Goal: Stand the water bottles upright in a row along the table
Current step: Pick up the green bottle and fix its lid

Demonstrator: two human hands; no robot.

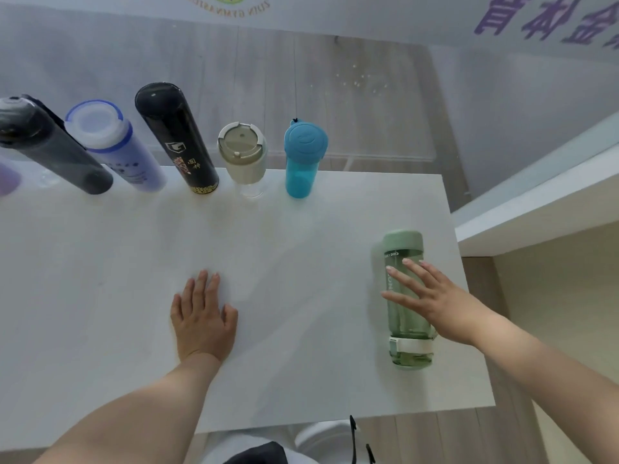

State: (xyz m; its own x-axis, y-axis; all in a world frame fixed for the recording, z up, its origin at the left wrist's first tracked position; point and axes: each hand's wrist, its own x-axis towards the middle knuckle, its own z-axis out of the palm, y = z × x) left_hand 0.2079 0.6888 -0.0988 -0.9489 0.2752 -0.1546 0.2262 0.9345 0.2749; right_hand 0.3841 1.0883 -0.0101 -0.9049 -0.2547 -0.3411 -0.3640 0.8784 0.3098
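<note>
Several bottles stand upright in a row along the far edge of the white table (134, 296): a dark grey bottle (53, 149), a lilac bottle (114, 145), a black flask (177, 139), a beige-lidded cup (244, 159) and a blue bottle (303, 159). A green bottle (407, 296) lies on its side near the table's right edge, cap pointing away from me. My right hand (425, 293) hovers over its middle with fingers spread, not gripping. Palm down, my left hand (202, 316) rests flat on the table's middle.
A purple object (8, 179) shows at the far left edge. A white shelf or counter (542, 209) stands just right of the table. The table's right edge runs close to the green bottle. A glass wall rises behind the row.
</note>
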